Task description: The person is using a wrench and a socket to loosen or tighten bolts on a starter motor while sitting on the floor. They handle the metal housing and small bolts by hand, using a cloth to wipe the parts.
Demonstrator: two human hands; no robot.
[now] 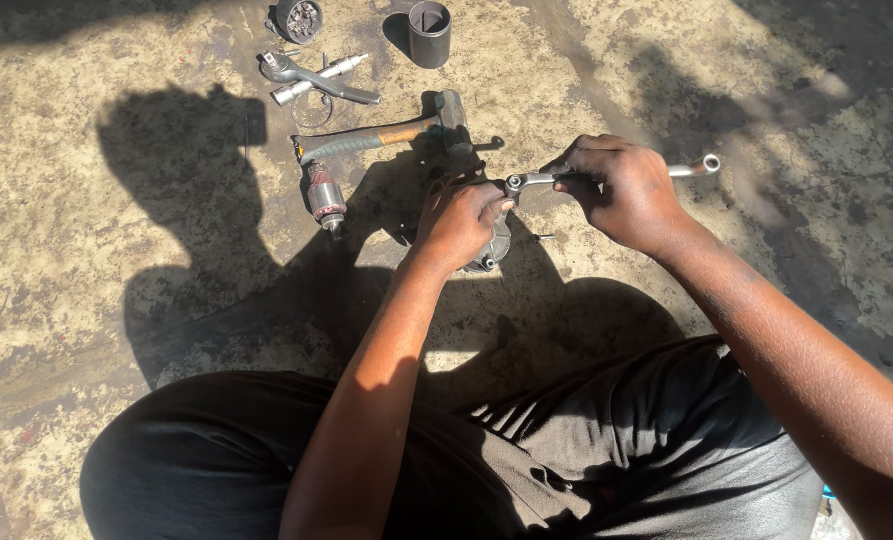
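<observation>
My right hand (622,190) grips a shiny metal spanner (695,168) around its middle, the ring end on the left resting at a bolt on a metal housing part (495,250). My left hand (459,222) clasps that housing from above and steadies it on the ground. Most of the housing is hidden under my left hand.
On the stained concrete ahead lie a hammer (382,136) with a grey and wooden handle, a motor armature (325,198), a wrench and a silver tube (317,78), a dark round part (299,18) and a black cylinder (430,32). My dark-trousered knees fill the bottom.
</observation>
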